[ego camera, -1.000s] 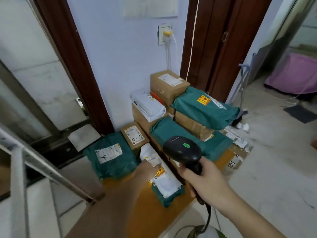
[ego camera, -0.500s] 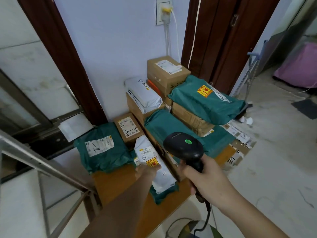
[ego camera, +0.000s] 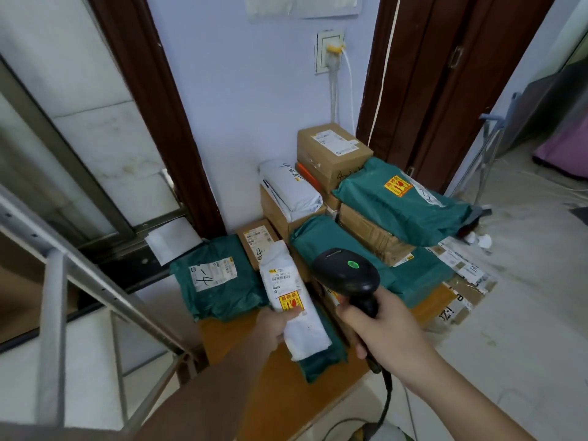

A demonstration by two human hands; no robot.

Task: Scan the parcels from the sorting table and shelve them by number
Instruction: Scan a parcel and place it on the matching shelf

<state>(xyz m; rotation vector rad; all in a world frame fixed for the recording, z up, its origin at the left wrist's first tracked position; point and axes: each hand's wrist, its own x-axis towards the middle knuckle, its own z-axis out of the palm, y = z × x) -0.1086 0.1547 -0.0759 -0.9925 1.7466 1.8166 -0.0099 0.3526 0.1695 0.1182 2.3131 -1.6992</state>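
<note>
Step in hand: I read this as the scan step for one parcel, caught between picking it up and reading its label.
Left hand: my left hand point(ego camera: 276, 324) pinches the white parcel point(ego camera: 294, 302) at its near left edge, thumb on top just beside the yellow sticker; that is the whole grip on it.
White parcel: it lies at the near middle of the counter point(ego camera: 229, 340), label side up, its near end resting on a green bag point(ego camera: 321, 354). I cannot tell whether the far end is lifted.
Right hand: my right hand point(ego camera: 383, 332) has its grip wrapped round the handle of the scanner point(ego camera: 348, 275); fingers curled tight on it.
Scanner: its head sits just right of the white parcel, a green light showing on top, cable trailing down toward the near floor.
Other parcels: a green bag with a handwritten label point(ego camera: 219, 276) at left; a small box point(ego camera: 257, 241) behind the white parcel; boxes and more bags stacked at the far right against the wall.
Next move: I judge the scanner's window must be turned onto the barcode above the yellow sticker, with the label held flat and my thumb kept off the code.
After that: read the number, then carry it to a shelf; none is clearly in view.
</note>
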